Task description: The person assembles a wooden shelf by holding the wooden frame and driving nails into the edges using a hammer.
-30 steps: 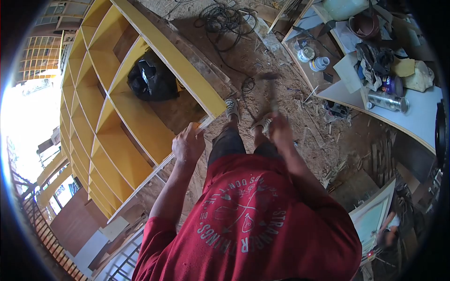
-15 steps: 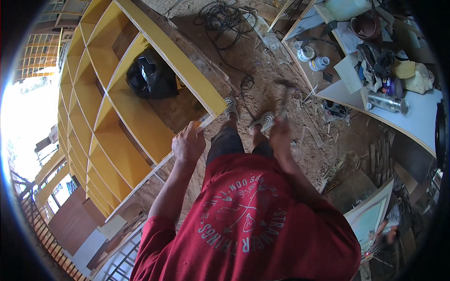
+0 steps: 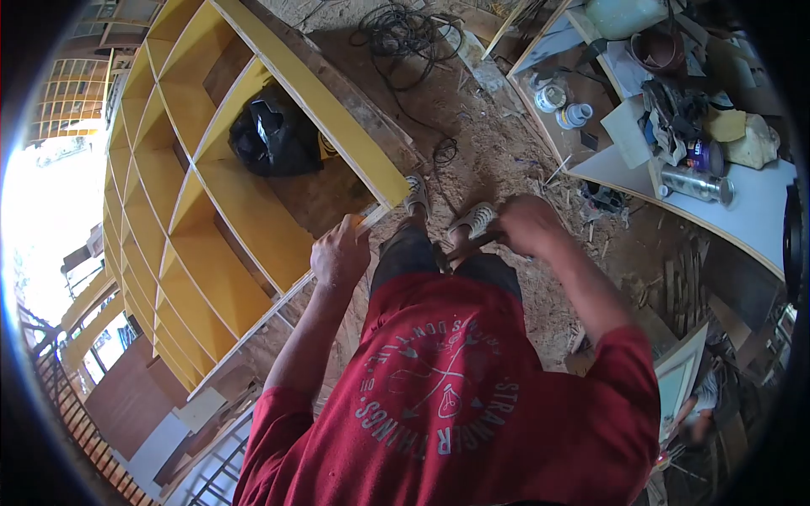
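With my left hand (image 3: 340, 253) curled by the yellow frame's (image 3: 354, 156) right corner, around what I couldn't tell, a careless swing could have struck my fingers. My right hand (image 3: 527, 226) gripped the hammer (image 3: 472, 245), low over my legs. I counted one hammer, one frame, one black bag (image 3: 270, 139) inside, two shoes (image 3: 474, 219), two tubs (image 3: 575, 115) far right.

- Left: yellow gridded wooden frame (image 3: 245, 209), black plastic bag (image 3: 272, 137) in its far compartment.
- Far middle: coiled black cable (image 3: 400, 38) on brown littered floor (image 3: 498, 145).
- Right: white-topped wooden bench (image 3: 747, 218), silver cylindrical can (image 3: 696, 183) on it.
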### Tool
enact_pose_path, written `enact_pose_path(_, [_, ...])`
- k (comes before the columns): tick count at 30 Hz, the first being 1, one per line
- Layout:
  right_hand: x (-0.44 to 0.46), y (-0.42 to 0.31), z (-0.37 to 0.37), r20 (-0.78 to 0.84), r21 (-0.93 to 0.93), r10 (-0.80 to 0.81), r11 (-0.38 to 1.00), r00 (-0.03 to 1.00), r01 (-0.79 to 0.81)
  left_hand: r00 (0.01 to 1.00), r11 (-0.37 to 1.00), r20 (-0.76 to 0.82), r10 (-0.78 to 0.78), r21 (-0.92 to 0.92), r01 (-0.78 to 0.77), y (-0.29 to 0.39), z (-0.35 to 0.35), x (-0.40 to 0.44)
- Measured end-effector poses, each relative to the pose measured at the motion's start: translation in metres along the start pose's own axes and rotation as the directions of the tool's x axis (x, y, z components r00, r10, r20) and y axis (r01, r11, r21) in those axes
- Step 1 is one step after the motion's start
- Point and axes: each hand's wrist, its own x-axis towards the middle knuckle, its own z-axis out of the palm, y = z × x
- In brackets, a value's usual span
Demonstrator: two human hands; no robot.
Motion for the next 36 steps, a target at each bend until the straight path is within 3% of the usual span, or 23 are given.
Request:
enact_pose_path(2, [0.041,0.001,0.004,-0.018,-0.17,-0.133,0.977,0.991,0.128,1.0,1.0,0.018,-0.006,0.025,0.005,-0.002,-0.001,0.0])
enact_pose_path(5, [0.068,-0.001,-0.026,-0.336,-0.272,-0.244,0.95,0.91,0.154,1.0,1.0,0.005,-0.006,0.03,0.006,-0.002,0.0,0.0])
enact_pose_path(8, [0.052,-0.002,-0.017,-0.085,-0.101,0.054,0.993,0.995,-0.063,0.999,1.0,-0.039,-0.011,0.024,0.012,0.0,0.0,-0.002])
enact_pose_path(11, [0.032,0.018,0.002,-0.049,-0.029,0.026,0.999,0.998,-0.028,0.999,1.0,-0.053,0.005,0.03,-0.004,-0.004,0.003,0.0])
enact_pose_path(14, [0.05,-0.006,-0.038,0.214,-0.131,0.04,0.991,0.976,-0.012,0.998,1.0,-0.064,0.009,-0.006,-0.01,-0.004,0.004,0.0])
enact_pose_path(17, [0.084,-0.006,-0.033,-0.21,-0.279,-0.191,0.952,0.959,0.128,0.997,1.0,-0.078,0.001,0.024,0.001,0.002,0.001,0.0])
enact_pose_path(23, [0.067,0.006,0.005,-0.047,-0.086,0.032,0.996,0.998,-0.036,0.996,0.999,-0.082,0.018,0.037,-0.015,-0.001,0.004,0.0])
enact_pose_path(26, [0.042,0.007,0.003,-0.274,0.114,-0.036,0.991,0.961,0.069,0.995,0.999,-0.1,0.018,0.04,-0.014,-0.001,0.005,0.001])
enact_pose_path(29, [0.048,-0.003,-0.019,0.033,0.008,0.013,1.0,0.999,-0.013,0.992,0.998,-0.12,0.041,0.06,-0.034,-0.002,0.006,0.001])
enact_pose_path(32, [0.084,0.003,0.014,-0.241,-0.154,-0.084,0.987,0.967,0.047,0.982,0.995,-0.175,0.075,0.086,-0.06,0.0,0.007,0.001])
enact_pose_path(36, [0.057,-0.003,0.028,-0.195,0.072,0.028,0.997,0.98,-0.014,0.985,0.995,-0.161,0.056,0.088,-0.043,0.001,0.007,0.0])
